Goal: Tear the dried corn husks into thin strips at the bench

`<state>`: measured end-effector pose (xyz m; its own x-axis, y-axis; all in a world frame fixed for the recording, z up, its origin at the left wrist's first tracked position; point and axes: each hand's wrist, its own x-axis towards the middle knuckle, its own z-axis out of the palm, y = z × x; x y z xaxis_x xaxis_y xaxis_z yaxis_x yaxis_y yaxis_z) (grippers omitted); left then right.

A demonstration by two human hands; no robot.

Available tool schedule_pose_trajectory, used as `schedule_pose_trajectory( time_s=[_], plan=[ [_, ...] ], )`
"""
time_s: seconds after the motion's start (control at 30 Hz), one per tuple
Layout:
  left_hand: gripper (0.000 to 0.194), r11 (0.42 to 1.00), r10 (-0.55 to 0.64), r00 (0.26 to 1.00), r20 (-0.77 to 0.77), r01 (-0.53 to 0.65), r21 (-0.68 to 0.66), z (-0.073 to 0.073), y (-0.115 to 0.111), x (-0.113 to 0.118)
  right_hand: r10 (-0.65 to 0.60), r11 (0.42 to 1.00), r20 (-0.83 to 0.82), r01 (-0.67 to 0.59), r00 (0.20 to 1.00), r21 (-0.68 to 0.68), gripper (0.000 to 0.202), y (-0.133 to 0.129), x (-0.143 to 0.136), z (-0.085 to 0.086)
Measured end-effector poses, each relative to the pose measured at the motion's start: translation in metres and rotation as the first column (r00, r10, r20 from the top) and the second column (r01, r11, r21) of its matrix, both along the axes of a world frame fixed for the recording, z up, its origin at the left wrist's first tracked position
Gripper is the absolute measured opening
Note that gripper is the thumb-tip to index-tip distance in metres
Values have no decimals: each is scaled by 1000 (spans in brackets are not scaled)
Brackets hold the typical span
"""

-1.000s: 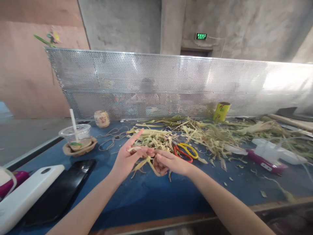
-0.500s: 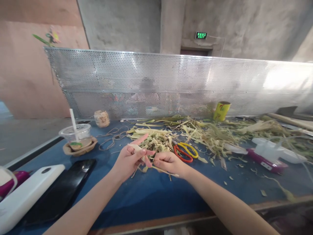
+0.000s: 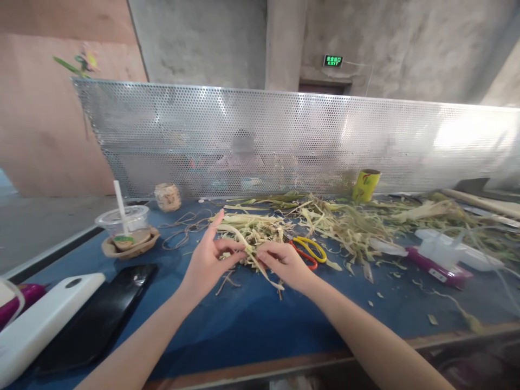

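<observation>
A pale strip of plant fibre (image 3: 268, 277) runs between my two hands over the blue table. My left hand (image 3: 213, 257) pinches it between thumb and fingers, with the index finger raised. From the right, my right hand (image 3: 286, 261) pinches the same strip, its fingertips almost touching those of the left. Behind the hands lies a pile of dry husk strips (image 3: 260, 226). Scissors with red and yellow handles (image 3: 311, 249) rest just beyond my right hand, partly hidden by it.
At the left are a plastic cup (image 3: 124, 219) in a brown holder, a black phone (image 3: 97, 319), a white device (image 3: 52, 319) and string (image 3: 182, 227). More husks (image 3: 345, 222), a yellow-green can (image 3: 366, 185) and a purple-white power strip (image 3: 439, 268) are rightward. A perforated metal screen (image 3: 284, 141) stands behind.
My left fingers have shifted from a crossed pose to a pinch on the strip, which now curves up between the hands. My right hand has turned slightly and covers more of the red handle.
</observation>
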<state>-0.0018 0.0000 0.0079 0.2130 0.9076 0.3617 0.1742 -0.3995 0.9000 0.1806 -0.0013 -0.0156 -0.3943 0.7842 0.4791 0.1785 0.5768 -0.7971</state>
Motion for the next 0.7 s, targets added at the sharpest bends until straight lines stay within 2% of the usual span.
schedule_pose_trajectory(
  time_s=[0.07, 0.13, 0.23, 0.3, 0.37, 0.43, 0.53, 0.6, 0.7],
  plan=[
    [97, 998, 37, 996, -83, -33, 55, -1, 0, 0, 23, 999, 24, -22, 999, -32, 27, 0, 1, 1],
    [100, 994, 32, 987, -154, -16, 104, -3, -1, 1, 10, 997, -7, -10, 1000, -71, 21, 0, 1, 0],
    [102, 992, -10, 968, -249, 42, 122, -6, 0, 2, -46, 992, -23, 43, 999, -120, 34, 1, -2, -2],
    [103, 990, -31, 958, -286, 68, 122, -9, 0, 3, -73, 988, 48, 79, 996, -134, 33, 2, -4, -4],
    [102, 986, -20, 954, -299, 68, 152, -13, 1, 4, -120, 979, 92, 133, 989, -154, 26, 3, -6, -5],
    [100, 976, 7, 957, -290, 57, 212, -16, 1, 4, -138, 960, 78, 153, 987, -235, 25, 4, -7, -6],
    [99, 958, 22, 964, -266, 56, 282, -19, 1, 5, -77, 935, 0, 73, 997, -347, 27, 5, -8, -6],
    [101, 957, 25, 967, -253, 50, 285, -19, 0, 5, -75, 939, -69, 47, 995, -341, 28, 6, -9, -7],
    [103, 964, 46, 964, -261, 25, 264, -16, 0, 6, -143, 942, -159, 85, 977, -324, 26, 8, -11, -10]
  ],
)
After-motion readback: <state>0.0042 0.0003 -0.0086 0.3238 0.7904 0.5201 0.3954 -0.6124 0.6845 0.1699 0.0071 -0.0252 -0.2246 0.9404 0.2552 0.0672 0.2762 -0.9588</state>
